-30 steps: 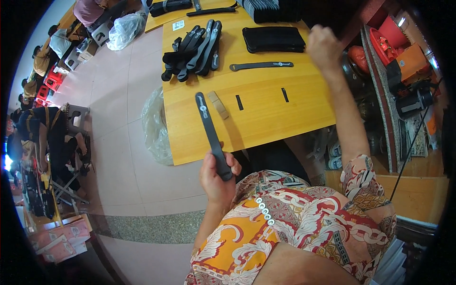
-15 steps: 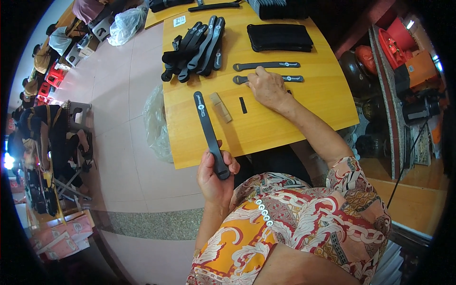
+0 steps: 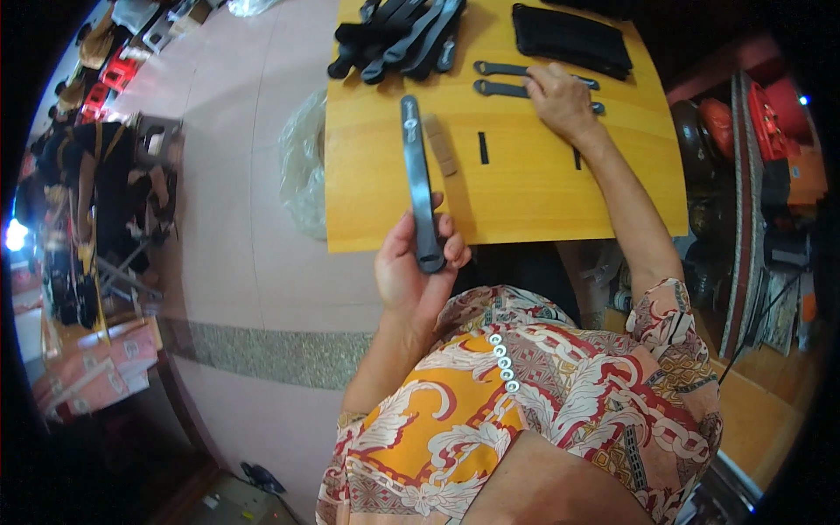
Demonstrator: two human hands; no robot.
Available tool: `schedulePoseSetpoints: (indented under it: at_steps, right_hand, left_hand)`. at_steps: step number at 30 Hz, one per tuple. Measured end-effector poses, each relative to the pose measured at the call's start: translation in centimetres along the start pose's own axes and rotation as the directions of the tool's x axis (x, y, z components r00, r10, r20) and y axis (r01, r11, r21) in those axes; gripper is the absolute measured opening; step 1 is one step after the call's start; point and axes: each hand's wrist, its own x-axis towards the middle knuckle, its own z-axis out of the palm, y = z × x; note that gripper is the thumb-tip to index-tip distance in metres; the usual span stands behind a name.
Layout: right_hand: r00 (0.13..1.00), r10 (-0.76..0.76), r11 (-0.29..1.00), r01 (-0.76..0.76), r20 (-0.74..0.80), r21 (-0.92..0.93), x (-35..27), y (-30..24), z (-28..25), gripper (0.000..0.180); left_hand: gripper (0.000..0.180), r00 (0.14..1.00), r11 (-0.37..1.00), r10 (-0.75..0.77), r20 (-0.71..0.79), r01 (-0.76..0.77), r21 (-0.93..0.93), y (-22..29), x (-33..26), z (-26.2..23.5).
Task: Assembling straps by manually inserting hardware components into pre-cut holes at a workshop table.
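My left hand [image 3: 418, 267] grips the near end of a long black strap [image 3: 417, 171], held out over the front edge of the wooden table [image 3: 525, 188]. My right hand [image 3: 560, 98] lies flat on the table farther back, its fingers on the lower of two dark straps [image 3: 507, 77] that lie side by side. A pile of black straps [image 3: 398, 39] sits at the table's far left. A black flat case [image 3: 570, 37] lies at the far right. Two small black loops [image 3: 483, 147] and a tan piece [image 3: 442, 149] rest mid-table.
A clear plastic bag [image 3: 302, 166] lies on the tiled floor left of the table. Folded chairs and bags [image 3: 96, 201] stand at the far left. Red and orange items [image 3: 770, 131] fill shelves on the right. Cardboard boxes [image 3: 87, 376] lie lower left.
My right hand came back from the table's far right corner and set down on the two straps at mid-table. The left hand keeps the long strap, now nearer the camera.
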Motion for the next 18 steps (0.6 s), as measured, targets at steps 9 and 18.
schedulePoseSetpoints:
  at_steps: [9, 18]
  right_hand:
    - [0.995, -0.096, 0.835, 0.091, -0.019, 0.542, -5.1, -10.4, -5.8, 0.014]
    - [0.989, -0.121, 0.564, -0.002, 0.084, 0.826, -10.1, -17.8, -9.9, 0.018]
  left_hand:
    - [0.040, 1.000, 0.999, -0.024, -0.002, 0.024, -0.043, 0.0, -0.8, -0.5]
    - [0.032, 0.996, 0.973, 0.078, -0.039, -0.068, 0.221, -0.6, -1.3, -0.9]
